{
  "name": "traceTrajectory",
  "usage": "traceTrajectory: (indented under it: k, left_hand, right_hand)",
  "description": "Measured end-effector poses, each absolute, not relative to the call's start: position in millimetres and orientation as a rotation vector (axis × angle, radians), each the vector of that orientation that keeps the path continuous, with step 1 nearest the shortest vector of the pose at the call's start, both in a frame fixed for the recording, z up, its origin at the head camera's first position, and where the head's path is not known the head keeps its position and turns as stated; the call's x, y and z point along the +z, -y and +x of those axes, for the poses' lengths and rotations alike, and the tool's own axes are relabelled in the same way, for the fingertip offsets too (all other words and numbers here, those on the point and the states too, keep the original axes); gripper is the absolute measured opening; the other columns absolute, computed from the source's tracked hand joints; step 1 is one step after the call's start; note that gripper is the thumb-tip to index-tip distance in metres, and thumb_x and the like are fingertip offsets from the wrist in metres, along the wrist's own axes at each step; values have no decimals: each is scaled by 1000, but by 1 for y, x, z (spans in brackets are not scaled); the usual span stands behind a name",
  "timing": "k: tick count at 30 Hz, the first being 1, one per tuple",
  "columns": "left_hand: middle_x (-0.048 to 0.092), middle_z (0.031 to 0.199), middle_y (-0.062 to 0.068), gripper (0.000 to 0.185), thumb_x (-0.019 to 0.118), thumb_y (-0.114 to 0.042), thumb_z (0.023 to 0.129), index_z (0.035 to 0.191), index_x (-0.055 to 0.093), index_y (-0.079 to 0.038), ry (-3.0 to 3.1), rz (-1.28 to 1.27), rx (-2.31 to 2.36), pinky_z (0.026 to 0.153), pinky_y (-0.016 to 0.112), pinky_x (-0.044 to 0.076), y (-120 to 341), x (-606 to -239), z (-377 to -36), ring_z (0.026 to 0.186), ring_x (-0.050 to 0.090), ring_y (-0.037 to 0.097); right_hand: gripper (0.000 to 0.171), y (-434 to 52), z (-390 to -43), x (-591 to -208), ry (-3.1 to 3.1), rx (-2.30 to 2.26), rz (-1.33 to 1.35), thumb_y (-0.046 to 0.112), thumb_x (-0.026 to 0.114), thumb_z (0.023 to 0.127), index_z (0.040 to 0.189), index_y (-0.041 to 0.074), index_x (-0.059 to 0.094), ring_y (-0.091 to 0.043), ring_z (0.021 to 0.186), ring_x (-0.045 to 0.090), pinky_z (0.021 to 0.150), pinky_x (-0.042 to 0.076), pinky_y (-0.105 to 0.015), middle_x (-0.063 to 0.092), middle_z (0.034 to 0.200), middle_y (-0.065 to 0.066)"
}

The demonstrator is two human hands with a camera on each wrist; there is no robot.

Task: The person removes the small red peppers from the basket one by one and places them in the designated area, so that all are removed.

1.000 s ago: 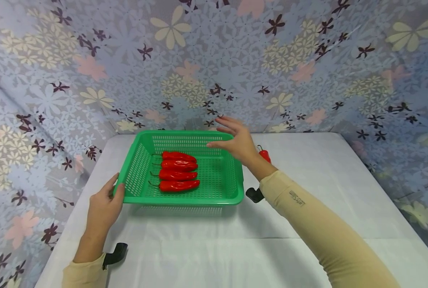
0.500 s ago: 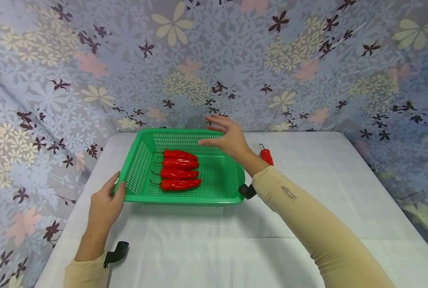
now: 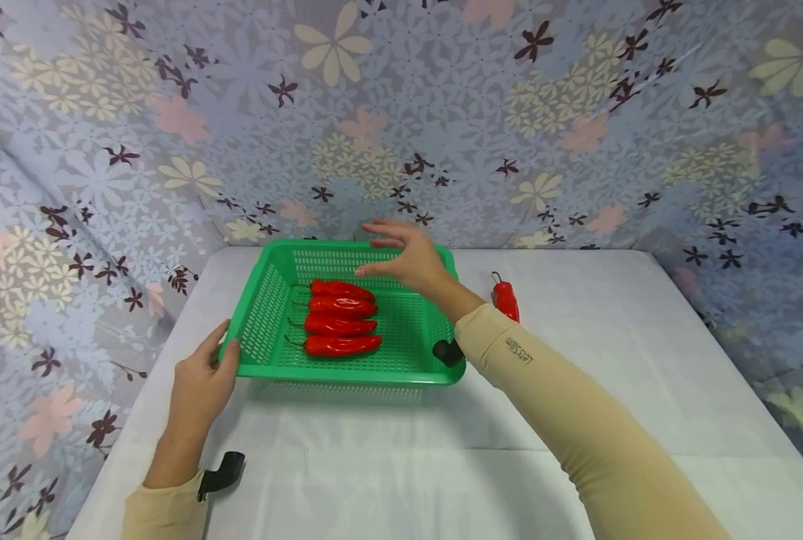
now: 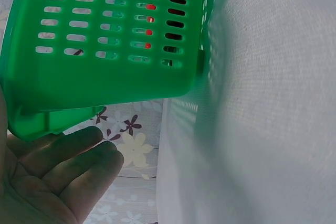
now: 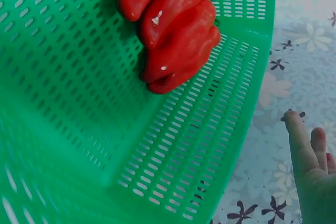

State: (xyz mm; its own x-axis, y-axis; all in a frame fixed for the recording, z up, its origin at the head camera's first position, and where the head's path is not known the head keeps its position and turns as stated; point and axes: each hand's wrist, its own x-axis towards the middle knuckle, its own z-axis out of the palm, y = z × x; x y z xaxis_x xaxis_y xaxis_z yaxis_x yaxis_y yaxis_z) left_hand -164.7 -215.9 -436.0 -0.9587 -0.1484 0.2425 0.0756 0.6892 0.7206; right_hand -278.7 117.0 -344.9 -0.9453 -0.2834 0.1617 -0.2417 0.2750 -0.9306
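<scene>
White table (image 3: 645,360); fingers (image 3: 229,352) grip basket (image 3: 435,371) rim.

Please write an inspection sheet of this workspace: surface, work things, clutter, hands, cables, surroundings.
Surface: table covered with white cloth.
Work things: green basket holds four red peppers lying side by side; a fifth pepper lies on the cloth, right of the basket.
Clutter: nothing seen.
Hands: left hand grips the basket's near left corner; right hand hovers open over the basket's far side, holding nothing.
Cables: nothing seen.
Surroundings: floral fabric hangs behind and at both sides.
</scene>
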Motion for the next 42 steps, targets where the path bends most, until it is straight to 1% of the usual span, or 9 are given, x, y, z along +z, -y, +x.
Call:
traceTrajectory:
  k: [5, 9, 13, 18, 25, 29, 35, 42]
  left_hand:
    - [63, 122, 30, 52, 48, -33, 105, 148, 49, -3, 2607, 52, -1146, 76, 56, 55, 215, -437, -165, 102, 68, 42]
    - [63, 122, 30, 52, 47, -33, 105, 149, 49, -4, 2597, 50, -1152, 75, 56, 55, 215, -439, -165, 102, 68, 43]
    - [63, 123, 30, 54, 47, -35, 106, 149, 48, -4, 2607, 51, -1157, 77, 57, 55, 215, -440, -166, 103, 68, 43]
    - [63, 123, 30, 54, 47, -35, 106, 150, 48, -4, 2609, 47, -1174, 77, 57, 55, 215, -443, -166, 103, 68, 43]
    - [62, 125, 30, 55, 46, -37, 106, 150, 47, -5, 2610, 46, -1170, 78, 57, 55, 215, -441, -167, 104, 68, 43]
    - [63, 124, 29, 55, 46, -37, 106, 150, 47, -5, 2605, 38, -1175, 77, 57, 55, 216, -440, -168, 102, 68, 43]
    - [62, 124, 30, 54, 46, -36, 106, 150, 47, -4, 2598, 28, -1175, 78, 58, 55, 217, -441, -169, 102, 68, 43]
    - [64, 123, 29, 54, 45, -36, 106, 150, 47, -5, 2603, 42, -1178, 77, 57, 55, 219, -443, -170, 101, 69, 42]
  right_hand:
    - [71, -110, -280, -353, -2454, -1798, -478, 14, 91, 74, 139, 19, 63, -23, 126, 58, 89, 54, -40, 44, 153, -2]
    - [73, -106, -283, -362, -2446, -1775, -479, 14, 91, 74, 141, 19, 61, -28, 128, 57, 91, 54, -41, 44, 153, -2]
    - [74, -104, -284, -370, -2446, -1712, -433, 14, 90, 76, 143, 17, 59, -25, 129, 56, 94, 52, -42, 45, 153, -1]
    - [72, -102, -284, -379, -2430, -1656, -375, 14, 89, 77, 143, 17, 60, -24, 129, 55, 95, 51, -43, 46, 153, -1]
    - [71, -100, -288, -389, -2369, -1629, -301, 16, 90, 77, 141, 24, 61, -25, 132, 52, 90, 53, -41, 44, 155, 0]
    - [68, -97, -291, -394, -2377, -1586, -267, 18, 91, 75, 137, 26, 65, -25, 130, 54, 90, 54, -42, 48, 151, 0]
    - [66, -94, -294, -402, -2368, -1531, -253, 16, 91, 75, 135, 23, 67, -30, 131, 53, 94, 52, -42, 53, 147, 1]
    - [67, -91, -295, -405, -2373, -1484, -241, 16, 91, 75, 137, 15, 65, -31, 132, 52, 95, 52, -43, 51, 149, -2]
